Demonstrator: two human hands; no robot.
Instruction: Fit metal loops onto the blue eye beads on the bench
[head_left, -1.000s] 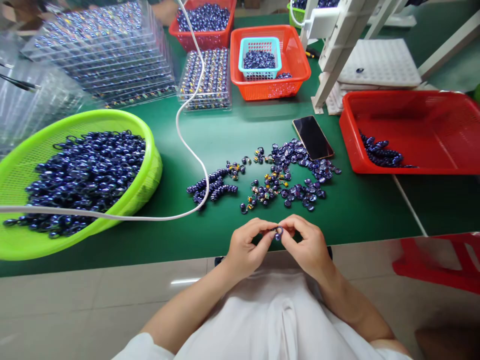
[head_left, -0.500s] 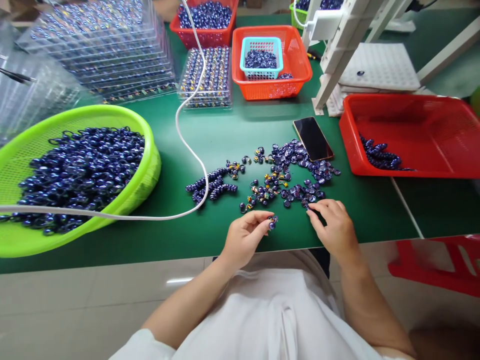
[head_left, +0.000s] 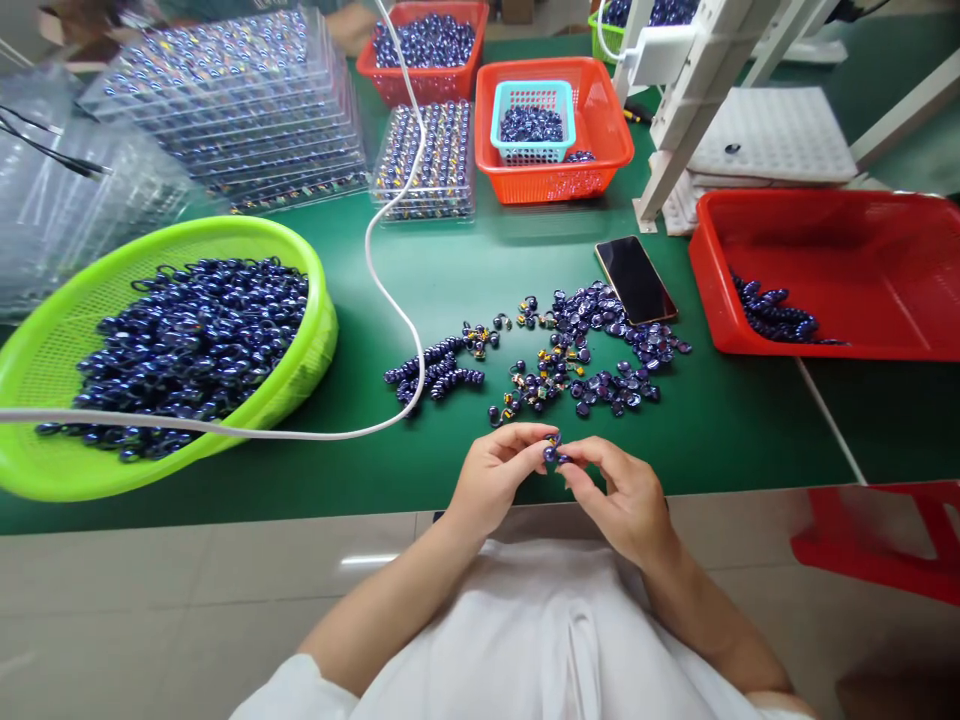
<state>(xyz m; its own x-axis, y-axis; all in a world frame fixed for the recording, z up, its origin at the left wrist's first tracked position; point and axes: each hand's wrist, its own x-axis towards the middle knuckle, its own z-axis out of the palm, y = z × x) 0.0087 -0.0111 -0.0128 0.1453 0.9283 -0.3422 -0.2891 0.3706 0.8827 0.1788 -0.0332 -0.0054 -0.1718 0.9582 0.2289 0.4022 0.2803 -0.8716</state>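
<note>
1. Closely pinched between both thumbs and forefingers, a small dark-blue bead piece (head_left: 553,453) sits over the table's near edge, left hand (head_left: 495,478) and right hand (head_left: 624,497) meeting on it.
2. Just beyond, a loose scatter of blue pieces (head_left: 600,345) lies on the green mat (head_left: 487,265), short stacked rows (head_left: 439,365) beside it.
3. Farther out, the red basket (head_left: 847,240) holds few, the green basket (head_left: 319,345) heaps; I'd judge most work remains.

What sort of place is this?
Probably a factory assembly bench: the lime basket heaped with dark blue parts, stacked clear trays, and left hand and right hand pinching one small piece over the green table.
</note>
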